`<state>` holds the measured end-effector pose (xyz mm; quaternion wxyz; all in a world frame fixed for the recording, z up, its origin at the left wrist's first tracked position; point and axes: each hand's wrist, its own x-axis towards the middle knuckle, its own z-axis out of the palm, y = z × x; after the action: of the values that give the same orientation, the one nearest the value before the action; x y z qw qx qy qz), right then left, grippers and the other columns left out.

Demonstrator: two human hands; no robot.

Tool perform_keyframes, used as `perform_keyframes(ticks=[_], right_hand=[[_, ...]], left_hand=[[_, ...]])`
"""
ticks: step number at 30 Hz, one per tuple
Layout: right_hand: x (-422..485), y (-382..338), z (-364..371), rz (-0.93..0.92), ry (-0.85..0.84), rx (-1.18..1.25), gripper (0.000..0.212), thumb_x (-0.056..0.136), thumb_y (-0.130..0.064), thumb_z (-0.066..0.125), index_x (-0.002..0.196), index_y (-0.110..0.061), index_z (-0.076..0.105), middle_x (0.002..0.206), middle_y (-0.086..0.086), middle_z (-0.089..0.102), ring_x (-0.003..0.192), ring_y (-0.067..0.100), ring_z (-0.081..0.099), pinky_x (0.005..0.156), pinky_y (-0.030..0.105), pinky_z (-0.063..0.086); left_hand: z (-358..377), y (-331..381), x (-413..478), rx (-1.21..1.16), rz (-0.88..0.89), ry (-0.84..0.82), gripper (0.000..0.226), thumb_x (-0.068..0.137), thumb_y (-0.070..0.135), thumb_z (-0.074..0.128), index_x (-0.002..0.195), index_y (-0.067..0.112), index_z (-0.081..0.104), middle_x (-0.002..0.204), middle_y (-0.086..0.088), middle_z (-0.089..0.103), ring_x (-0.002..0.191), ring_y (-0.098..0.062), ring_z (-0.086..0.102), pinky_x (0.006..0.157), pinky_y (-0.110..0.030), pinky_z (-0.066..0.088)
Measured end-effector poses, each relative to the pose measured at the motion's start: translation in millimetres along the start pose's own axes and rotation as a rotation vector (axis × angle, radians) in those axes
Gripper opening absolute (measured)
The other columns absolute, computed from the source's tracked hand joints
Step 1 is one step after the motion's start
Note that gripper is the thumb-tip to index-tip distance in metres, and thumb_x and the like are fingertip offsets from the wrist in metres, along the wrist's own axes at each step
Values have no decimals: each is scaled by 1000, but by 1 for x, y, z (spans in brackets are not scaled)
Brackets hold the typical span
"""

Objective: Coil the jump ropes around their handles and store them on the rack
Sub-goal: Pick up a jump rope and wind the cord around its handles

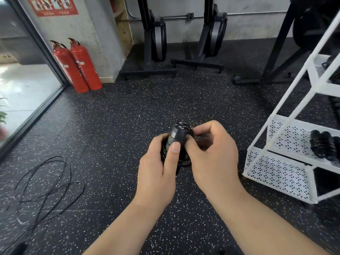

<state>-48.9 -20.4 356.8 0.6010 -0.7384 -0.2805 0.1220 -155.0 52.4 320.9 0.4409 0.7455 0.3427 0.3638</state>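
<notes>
Black handles (177,138); white perforated rack (279,173); two red extinguishers (78,65) — floor (128,111) black, white-speckled.

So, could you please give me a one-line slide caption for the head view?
Left hand and right hand grip a coiled rope; a loose rope lies left, the rack right.

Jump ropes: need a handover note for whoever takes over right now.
Left grip: holds the paired handles, thumb across them.
Right grip: pinches the rope near the handles' top end.
Rack: at right, with coiled ropes lying on a lower shelf.
Done: those are stored; the rope in hand is wound round the handles and looks nearly coiled.
Left: finish the wrap and shelve it, then coil and store the loose rope on the floor at left.
</notes>
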Motion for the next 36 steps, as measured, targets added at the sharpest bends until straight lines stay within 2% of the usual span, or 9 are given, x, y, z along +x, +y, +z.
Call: perform_keyframes(ticks=[4,8,12,18,21,23,26,30,36], right_hand=[[-6,5,8,90,84,131,21,88,-28,86,96,-34,68,92,-19,73,84,3,71,80,33,61],[2,5,6,241,-44,402,24,90,-13,85,105,-25,71,78,-10,69,70,5,65,64,19,55],[9,11,6,409,-188,605,22,91,-8,81,107,-20,73,82,-2,64,80,17,61,71,34,53],[-8,11,12,179,-144,465,4,99,-27,75,102,-28,77,97,-7,75,84,9,66,73,24,55],[-18,9,17,108,-144,400,13,102,-29,69,113,-34,75,110,-10,76,100,5,71,86,26,59],[-22,12,21,77,-128,330,19,102,-30,69,119,-39,73,119,-12,73,108,6,69,93,30,59],[-22,13,24,133,-93,390,22,101,-27,73,117,-42,74,122,-9,72,111,8,70,95,32,59],[-17,10,20,217,-90,515,23,95,-21,80,108,-39,75,109,-8,75,98,11,71,80,23,58],[-8,10,15,308,-112,576,26,95,-24,80,115,-40,77,112,-10,76,103,8,72,84,27,58]], left_hand=[[3,-1,1,-62,-53,-36,43,99,63,40,112,30,65,95,26,71,82,2,66,67,-12,45],[2,-7,3,-144,-103,-54,41,104,65,40,105,33,66,92,15,74,79,-3,67,70,-30,54],[0,-4,5,-226,-146,-103,44,104,61,41,107,26,67,90,8,75,76,-7,69,64,-29,56],[2,1,7,-355,-264,-99,53,96,62,41,113,23,71,95,1,79,77,-7,73,67,-26,60],[2,0,8,-370,-329,-56,45,101,62,40,106,34,75,96,10,80,86,-8,76,77,-34,64],[3,-1,8,-383,-347,-66,42,108,55,40,106,32,75,96,12,80,87,-5,76,74,-24,61],[3,0,7,-343,-285,-85,43,110,49,37,112,28,74,99,15,80,91,0,74,71,-10,52],[3,-2,5,-304,-198,-90,53,100,60,37,117,23,71,106,6,79,96,-10,74,79,-19,56],[2,6,2,-380,-200,-130,53,97,56,38,111,15,69,81,12,74,68,1,65,59,-17,51]])
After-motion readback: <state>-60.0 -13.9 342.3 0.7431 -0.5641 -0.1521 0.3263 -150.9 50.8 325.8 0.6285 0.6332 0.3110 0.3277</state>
